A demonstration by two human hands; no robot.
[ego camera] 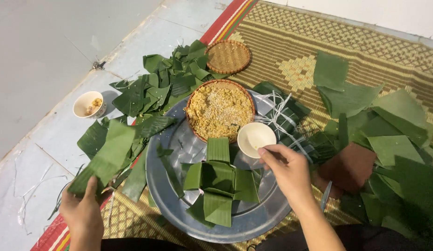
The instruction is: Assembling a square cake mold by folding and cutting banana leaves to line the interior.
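Holding folded banana leaf [104, 158] left of round metal tray [179, 139], left hand [83, 214] grip pressed around it. Right hand [286, 169] pinching small white bowl [256, 138] beside leaf mould [218, 183] on tray. Risk judged: bowl tipped, filling spilled outside mould.

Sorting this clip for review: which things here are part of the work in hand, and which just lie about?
In use:
right hand holding white bowl
left hand holding folded leaf
leaf-lined mould
filling basket
metal tray

Lying about:
basket lid
small cup
leaf scraps
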